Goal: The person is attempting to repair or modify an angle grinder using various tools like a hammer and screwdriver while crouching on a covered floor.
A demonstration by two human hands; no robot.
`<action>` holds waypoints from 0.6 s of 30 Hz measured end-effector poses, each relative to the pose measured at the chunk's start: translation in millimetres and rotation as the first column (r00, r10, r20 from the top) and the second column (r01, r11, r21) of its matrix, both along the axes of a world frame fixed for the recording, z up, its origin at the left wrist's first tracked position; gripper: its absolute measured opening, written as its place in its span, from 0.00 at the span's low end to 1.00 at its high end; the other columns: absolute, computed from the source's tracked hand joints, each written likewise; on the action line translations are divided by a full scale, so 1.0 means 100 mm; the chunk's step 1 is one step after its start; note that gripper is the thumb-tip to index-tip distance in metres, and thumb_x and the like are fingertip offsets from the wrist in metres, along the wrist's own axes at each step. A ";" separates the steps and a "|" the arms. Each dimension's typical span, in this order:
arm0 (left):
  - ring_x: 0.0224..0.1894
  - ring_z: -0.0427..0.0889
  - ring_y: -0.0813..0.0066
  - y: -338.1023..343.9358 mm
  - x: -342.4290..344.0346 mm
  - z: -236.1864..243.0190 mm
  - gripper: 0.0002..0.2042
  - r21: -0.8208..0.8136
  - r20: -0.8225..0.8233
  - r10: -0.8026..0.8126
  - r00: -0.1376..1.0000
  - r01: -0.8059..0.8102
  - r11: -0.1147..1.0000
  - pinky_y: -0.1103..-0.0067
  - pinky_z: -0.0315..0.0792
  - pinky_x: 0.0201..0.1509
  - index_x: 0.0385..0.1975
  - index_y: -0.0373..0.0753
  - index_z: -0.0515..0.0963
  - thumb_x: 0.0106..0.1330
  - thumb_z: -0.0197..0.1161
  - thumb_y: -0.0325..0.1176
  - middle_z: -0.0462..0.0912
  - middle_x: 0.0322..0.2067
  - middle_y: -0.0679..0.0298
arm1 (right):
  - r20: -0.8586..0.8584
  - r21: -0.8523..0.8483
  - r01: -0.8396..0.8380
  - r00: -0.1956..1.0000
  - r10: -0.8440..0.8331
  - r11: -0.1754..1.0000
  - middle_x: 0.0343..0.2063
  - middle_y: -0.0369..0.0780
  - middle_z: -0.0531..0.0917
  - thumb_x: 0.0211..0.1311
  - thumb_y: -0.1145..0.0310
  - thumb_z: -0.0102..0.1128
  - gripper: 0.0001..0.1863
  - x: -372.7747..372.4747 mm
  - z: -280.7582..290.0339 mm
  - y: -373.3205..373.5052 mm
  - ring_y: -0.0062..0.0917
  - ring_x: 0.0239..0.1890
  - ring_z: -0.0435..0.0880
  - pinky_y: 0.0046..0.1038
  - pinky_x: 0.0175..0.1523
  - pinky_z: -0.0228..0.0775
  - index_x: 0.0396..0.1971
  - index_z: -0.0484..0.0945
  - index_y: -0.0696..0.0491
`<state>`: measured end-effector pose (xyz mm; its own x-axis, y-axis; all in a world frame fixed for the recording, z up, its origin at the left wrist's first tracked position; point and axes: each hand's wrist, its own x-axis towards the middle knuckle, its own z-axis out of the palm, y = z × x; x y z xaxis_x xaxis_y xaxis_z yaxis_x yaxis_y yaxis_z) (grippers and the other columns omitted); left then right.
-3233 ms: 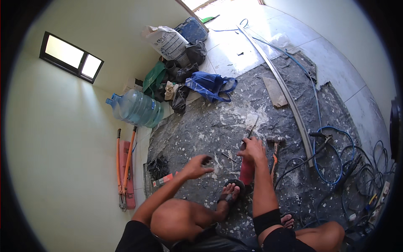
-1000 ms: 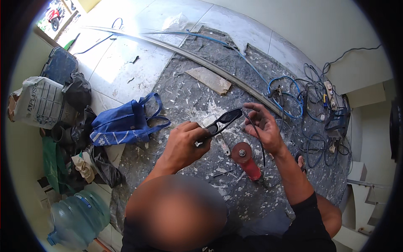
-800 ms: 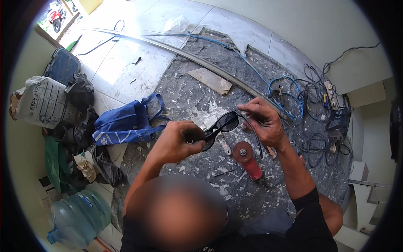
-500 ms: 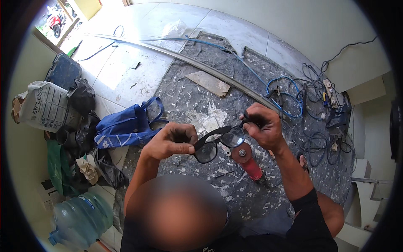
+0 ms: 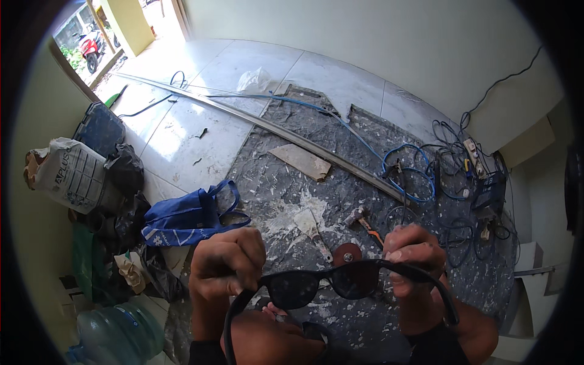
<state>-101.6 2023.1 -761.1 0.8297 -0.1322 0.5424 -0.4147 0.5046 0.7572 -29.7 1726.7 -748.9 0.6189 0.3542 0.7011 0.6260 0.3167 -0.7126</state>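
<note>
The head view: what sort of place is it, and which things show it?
Probably the inside of a building under construction or renovation: a white-spattered dark sheet covers part of the tiled floor, and a hammer and a scraper lie on it.

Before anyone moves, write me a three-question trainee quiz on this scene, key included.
1. True or false: the person's left grip and right grip both hold the black-framed sunglasses.

2. What colour is the tote bag?
A) red
B) blue
C) yellow

3. Fill in the blank: in this view, the putty knife lies to the ____ of the hammer.

Key: 1. True. 2. B. 3. left.
</note>
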 end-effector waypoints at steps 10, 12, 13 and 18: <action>0.30 0.76 0.70 -0.02 -0.12 0.18 0.13 0.340 0.110 0.211 0.971 -0.236 0.910 0.77 0.67 0.33 0.26 0.35 0.80 0.47 0.76 0.35 0.78 0.29 0.60 | 0.052 -0.098 0.122 0.992 -0.117 0.988 0.30 0.41 0.74 0.57 0.61 0.68 0.16 0.04 0.04 0.01 0.18 0.23 0.68 0.21 0.25 0.63 0.37 0.74 0.54; 0.29 0.76 0.71 -0.08 -0.10 0.21 0.12 0.308 0.125 0.472 0.873 -0.486 0.818 0.77 0.67 0.32 0.25 0.35 0.79 0.44 0.76 0.32 0.78 0.28 0.60 | 0.020 -0.126 0.113 0.994 -0.111 0.986 0.31 0.42 0.74 0.57 0.62 0.67 0.15 0.07 0.08 0.01 0.19 0.25 0.68 0.22 0.28 0.64 0.37 0.74 0.55; 0.30 0.75 0.72 -0.10 -0.07 0.23 0.11 0.281 0.155 0.494 0.855 -0.518 0.808 0.79 0.67 0.32 0.25 0.37 0.79 0.43 0.75 0.29 0.78 0.28 0.60 | 0.060 -0.117 0.150 0.988 -0.144 0.982 0.32 0.41 0.73 0.56 0.62 0.66 0.15 0.08 0.10 0.02 0.19 0.25 0.67 0.21 0.28 0.63 0.38 0.74 0.55; 0.31 0.75 0.73 -0.16 -0.01 0.35 0.13 0.126 0.257 0.538 0.803 -0.580 0.805 0.80 0.69 0.33 0.29 0.39 0.78 0.45 0.75 0.29 0.76 0.29 0.62 | 0.113 -0.002 0.143 0.983 -0.142 0.990 0.32 0.39 0.70 0.56 0.63 0.66 0.14 0.09 0.39 0.07 0.17 0.23 0.61 0.19 0.27 0.58 0.38 0.74 0.52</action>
